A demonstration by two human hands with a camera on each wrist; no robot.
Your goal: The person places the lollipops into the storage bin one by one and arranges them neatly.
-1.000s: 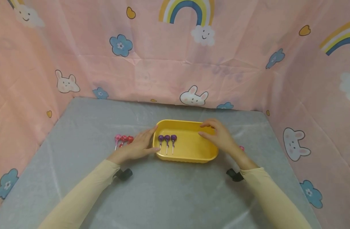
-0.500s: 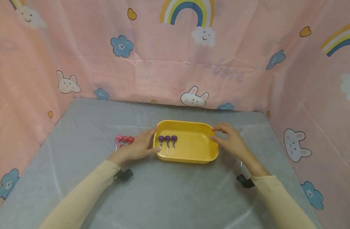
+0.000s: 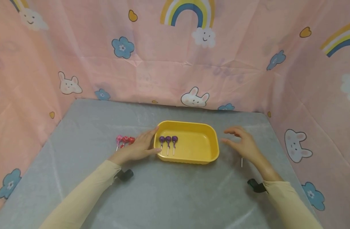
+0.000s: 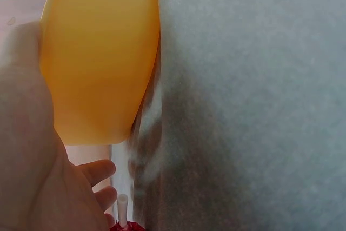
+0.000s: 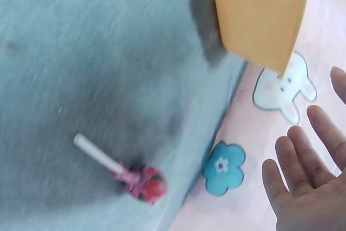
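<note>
A yellow tray (image 3: 197,149) stands on the grey table, with three purple lollipops (image 3: 168,139) side by side at its left end. My left hand (image 3: 140,145) rests against the tray's left end, thumb on the near corner and fingers by the far one. Held in the air to the right of the tray is my right hand (image 3: 244,144), fingers spread and nothing between them. Below it lies a pink-and-red lollipop (image 5: 145,185); in the head view only its white stick (image 3: 242,162) shows past the hand.
Several pink and red lollipops (image 3: 125,140) lie beside my left hand, partly covered by it. A pink printed cloth (image 3: 152,79) hangs around the back and sides of the table (image 3: 175,194).
My right hand has moved right, from over the tray to outside its right end, uncovering the stick of the lollipop below. The left hand, tray and purple lollipops stay put.
</note>
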